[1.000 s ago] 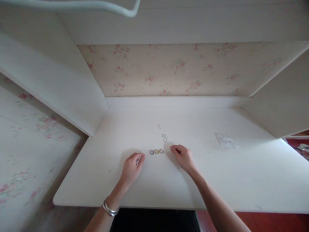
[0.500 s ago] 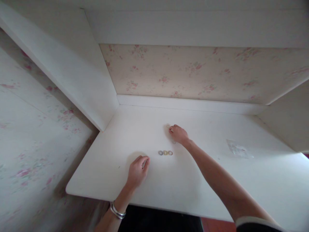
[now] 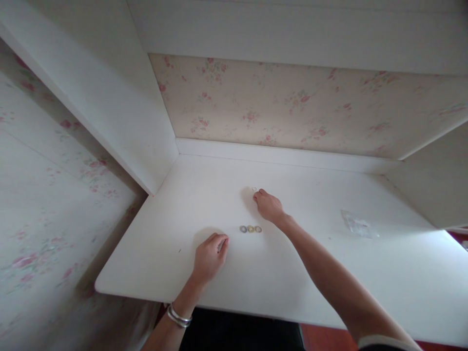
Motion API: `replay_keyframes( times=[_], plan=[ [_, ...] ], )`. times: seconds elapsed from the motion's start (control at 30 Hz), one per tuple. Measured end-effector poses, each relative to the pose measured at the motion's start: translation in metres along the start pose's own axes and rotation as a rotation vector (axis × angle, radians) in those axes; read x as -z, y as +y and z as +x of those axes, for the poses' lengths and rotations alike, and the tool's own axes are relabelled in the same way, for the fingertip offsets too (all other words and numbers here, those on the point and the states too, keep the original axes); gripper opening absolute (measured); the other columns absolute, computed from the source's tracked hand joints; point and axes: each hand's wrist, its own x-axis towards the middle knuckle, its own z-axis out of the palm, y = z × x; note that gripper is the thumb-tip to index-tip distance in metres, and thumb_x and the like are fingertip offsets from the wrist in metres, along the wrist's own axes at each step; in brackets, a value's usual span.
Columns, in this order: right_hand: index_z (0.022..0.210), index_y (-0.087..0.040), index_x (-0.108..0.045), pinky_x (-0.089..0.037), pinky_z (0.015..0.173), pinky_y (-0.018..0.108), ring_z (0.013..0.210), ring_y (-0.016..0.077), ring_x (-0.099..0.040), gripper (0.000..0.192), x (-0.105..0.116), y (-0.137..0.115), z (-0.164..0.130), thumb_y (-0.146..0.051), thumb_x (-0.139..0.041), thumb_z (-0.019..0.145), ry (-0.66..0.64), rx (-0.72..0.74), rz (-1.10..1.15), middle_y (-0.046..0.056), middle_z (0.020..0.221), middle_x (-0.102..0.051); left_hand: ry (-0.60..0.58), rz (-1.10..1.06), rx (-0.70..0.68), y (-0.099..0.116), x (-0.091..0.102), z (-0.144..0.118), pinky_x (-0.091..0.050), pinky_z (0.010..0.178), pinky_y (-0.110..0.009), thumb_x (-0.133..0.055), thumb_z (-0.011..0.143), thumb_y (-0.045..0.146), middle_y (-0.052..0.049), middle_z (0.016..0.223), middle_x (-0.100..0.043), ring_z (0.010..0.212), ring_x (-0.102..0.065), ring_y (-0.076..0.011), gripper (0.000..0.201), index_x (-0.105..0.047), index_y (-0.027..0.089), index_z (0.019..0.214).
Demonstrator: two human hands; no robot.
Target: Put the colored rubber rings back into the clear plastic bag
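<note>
Three small flat rings lie side by side in a short row on the white tabletop: a grey ring, a yellowish ring and a pale brownish ring. Farther back is a thin pale ring, just beyond the fingertips of my right hand. That hand is closed in a pinch low over the table; whatever is in its fingers is hidden. My left hand rests on the table left of the row, fingers curled and thumb against the index finger, with nothing visible in them.
A clear plastic bag lies on the white table at the right. White panels rise at the left and right sides, with floral wallpaper behind. A tiny dark speck is left of my left hand.
My right hand has shifted slightly left, and the thin pale ring beyond it shows more fully. My left hand and the row of rings stay put; the camera view has tilted a little.
</note>
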Motion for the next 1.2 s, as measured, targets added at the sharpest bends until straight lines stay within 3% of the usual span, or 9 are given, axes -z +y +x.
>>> replay_keyframes(
  times=[0.17,0.4,0.53,0.93,1.03,1.2],
  plan=[
    [0.098,-0.021,-0.060,-0.035,0.061,0.024,0.074,0.0131,-0.058,0.028,-0.002,0.000,-0.053,-0.027,-0.033,0.096,0.159,0.106,0.114,0.005,0.095,-0.059,-0.008,0.046,-0.013,0.000,0.000,0.000,-0.044,0.065,-0.024,-0.041,0.091,0.032,-0.001,0.079,-0.065,0.070,-0.059,-0.0133,0.025,-0.064,0.023,0.088],
    [0.099,-0.021,-0.061,-0.036,0.062,0.024,0.067,0.0130,-0.054,0.028,-0.031,0.010,-0.103,-0.025,-0.034,0.096,0.211,0.207,0.073,0.004,0.087,-0.060,-0.027,0.095,-0.022,0.002,-0.001,0.000,-0.043,0.061,-0.023,-0.043,0.090,0.030,-0.001,0.079,-0.066,0.068,-0.060,-0.0133,0.022,-0.064,0.024,0.089],
    [0.099,-0.020,-0.063,-0.036,0.060,0.024,0.062,0.0124,-0.052,0.030,-0.039,0.010,-0.111,-0.024,-0.034,0.096,0.230,0.240,0.050,0.004,0.084,-0.060,-0.050,0.124,-0.020,0.005,0.000,-0.001,-0.043,0.063,-0.024,-0.043,0.091,0.030,0.000,0.080,-0.066,0.071,-0.061,-0.0138,0.022,-0.064,0.025,0.089],
    [0.105,-0.023,-0.063,-0.038,0.062,0.024,0.063,0.0125,-0.053,0.030,-0.038,0.009,-0.109,-0.018,-0.036,0.092,0.228,0.267,0.099,0.004,0.086,-0.060,-0.039,0.119,-0.018,0.006,-0.001,-0.001,-0.045,0.067,-0.025,-0.044,0.090,0.028,-0.002,0.083,-0.067,0.074,-0.062,-0.0150,0.021,-0.065,0.024,0.089],
    [0.103,-0.022,-0.063,-0.039,0.063,0.024,0.066,0.0132,-0.055,0.029,-0.038,0.013,-0.114,-0.020,-0.037,0.092,0.287,0.215,0.165,0.005,0.086,-0.061,-0.058,0.061,-0.002,0.005,0.001,0.000,-0.046,0.066,-0.025,-0.045,0.090,0.030,-0.002,0.084,-0.068,0.074,-0.062,-0.0146,0.022,-0.065,0.024,0.090],
    [0.096,-0.020,-0.063,-0.040,0.062,0.024,0.066,0.0131,-0.055,0.030,-0.044,0.029,-0.134,-0.032,-0.035,0.094,0.381,0.003,0.377,0.005,0.082,-0.060,-0.097,-0.085,0.022,0.002,0.009,0.016,-0.047,0.067,-0.024,-0.046,0.089,0.035,-0.002,0.083,-0.069,0.072,-0.061,-0.0137,0.025,-0.067,0.022,0.089]
  ],
)
